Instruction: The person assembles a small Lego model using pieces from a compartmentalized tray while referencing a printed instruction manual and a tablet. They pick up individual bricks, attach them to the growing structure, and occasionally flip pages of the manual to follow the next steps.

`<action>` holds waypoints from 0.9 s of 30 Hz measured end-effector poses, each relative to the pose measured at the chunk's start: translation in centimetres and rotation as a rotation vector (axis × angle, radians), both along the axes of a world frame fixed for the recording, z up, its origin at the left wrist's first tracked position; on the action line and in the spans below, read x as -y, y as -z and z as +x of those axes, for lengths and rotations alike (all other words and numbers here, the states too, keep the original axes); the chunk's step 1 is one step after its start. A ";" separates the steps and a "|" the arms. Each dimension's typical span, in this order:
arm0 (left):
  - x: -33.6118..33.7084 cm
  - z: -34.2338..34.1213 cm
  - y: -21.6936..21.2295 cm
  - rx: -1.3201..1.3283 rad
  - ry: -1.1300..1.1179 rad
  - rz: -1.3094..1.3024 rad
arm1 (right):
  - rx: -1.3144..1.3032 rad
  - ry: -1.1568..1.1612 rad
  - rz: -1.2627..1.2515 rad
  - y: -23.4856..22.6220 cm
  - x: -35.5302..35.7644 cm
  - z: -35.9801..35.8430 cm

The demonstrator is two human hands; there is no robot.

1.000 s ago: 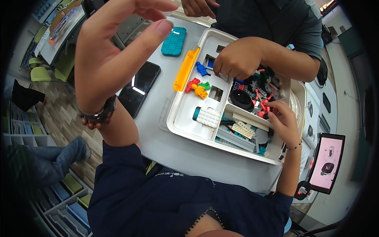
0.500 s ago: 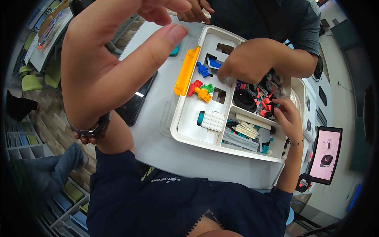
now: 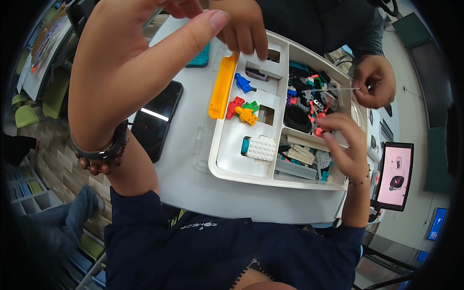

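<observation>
My left hand (image 3: pixel 140 53) is raised close to the camera, thumb stretched out; its other fingers are partly cut off by the top edge. The visible part holds nothing. Above the right compartments of a white tray (image 3: pixel 232 178), my right hand (image 3: pixel 350 150) hovers with thumb and fingers apart. Beneath it lie coral, black and grey building pieces (image 3: pixel 316 104), and a black wheel (image 3: pixel 297 118) is beside them. The nearer compartment holds beige and grey beams (image 3: pixel 299 154). In the tray's left part are a blue figure (image 3: pixel 242 83), red, green and yellow figures (image 3: pixel 246 116), and a white studded plate (image 3: pixel 261 148).
Opposite me, a co-worker's hand (image 3: pixel 244 29) reaches over the tray's far left part; their other hand (image 3: pixel 373 82) pinches a thin pale strip (image 3: pixel 333 89). A yellow clip (image 3: pixel 223 87) lines the tray's left edge. A black phone (image 3: pixel 157 123) lies on the table, with a monitor (image 3: pixel 396 176) at right.
The co-worker's hand has left the tray's middle for the right side and now holds the strip; their other hand has come over the tray. My right hand has shifted slightly left.
</observation>
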State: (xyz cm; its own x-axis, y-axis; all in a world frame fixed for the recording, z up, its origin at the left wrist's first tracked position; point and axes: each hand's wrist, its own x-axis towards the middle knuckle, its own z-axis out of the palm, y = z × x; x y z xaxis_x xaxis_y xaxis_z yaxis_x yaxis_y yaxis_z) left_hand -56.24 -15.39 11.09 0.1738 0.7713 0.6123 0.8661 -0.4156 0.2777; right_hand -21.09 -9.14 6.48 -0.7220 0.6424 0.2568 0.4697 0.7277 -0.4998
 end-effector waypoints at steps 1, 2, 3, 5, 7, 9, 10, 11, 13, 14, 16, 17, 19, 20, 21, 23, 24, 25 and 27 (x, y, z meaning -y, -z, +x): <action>-0.4 0.2 0.1 0.018 0.020 -0.022 | 0.039 -0.058 0.068 -0.3 0.2 -1.5; -0.8 0.5 0.2 0.035 0.040 -0.045 | 0.079 -0.116 0.135 -0.3 0.3 -2.6; -0.9 0.6 0.0 0.050 0.051 -0.058 | 0.086 -0.152 0.142 -0.4 0.2 -3.4; -0.9 0.9 -0.1 0.075 0.062 -0.071 | 0.101 -0.219 0.155 -0.8 0.2 -4.4; -0.8 1.1 0.1 0.108 0.083 -0.061 | 0.051 -0.235 0.201 -0.9 0.7 -4.6; -0.8 1.0 0.2 0.148 0.117 -0.032 | 0.046 -0.218 0.191 -1.1 2.0 -4.1; -0.9 1.0 0.3 0.144 0.128 -0.024 | 0.023 -0.195 0.180 -0.9 2.7 -3.7; -1.0 1.0 0.2 0.146 0.127 -0.030 | 0.019 -0.162 0.182 -0.8 3.3 -3.2; -1.1 1.1 0.1 0.153 0.124 -0.051 | 0.012 -0.097 0.175 -0.6 4.5 -2.0; -1.1 1.2 0.1 0.164 0.133 -0.060 | -0.015 -0.062 0.164 -0.4 5.0 -1.4; -1.2 1.5 0.2 0.184 0.151 -0.080 | -0.071 0.008 0.141 0.5 6.0 0.1; -1.3 1.6 0.3 0.182 0.164 -0.075 | -0.108 0.061 0.137 0.9 6.5 0.7; -1.7 1.9 0.4 0.179 0.193 -0.062 | -0.181 0.170 0.134 1.7 7.5 1.7; -1.8 2.0 0.4 0.173 0.186 -0.068 | -0.195 0.209 0.142 2.0 7.8 2.1; -1.7 2.2 0.5 0.165 0.176 -0.079 | -0.211 0.245 0.145 2.5 8.3 2.4; -1.7 2.5 0.9 0.164 0.173 -0.083 | -0.236 0.297 0.145 3.3 8.8 3.0; -1.8 2.6 0.9 0.169 0.179 -0.070 | -0.249 0.311 0.148 3.5 8.8 3.1; -1.9 2.7 0.9 0.173 0.184 -0.057 | -0.262 0.324 0.152 3.8 8.9 3.2; -2.0 2.9 0.9 0.162 0.181 -0.085 | -0.277 0.344 0.149 4.1 9.1 3.5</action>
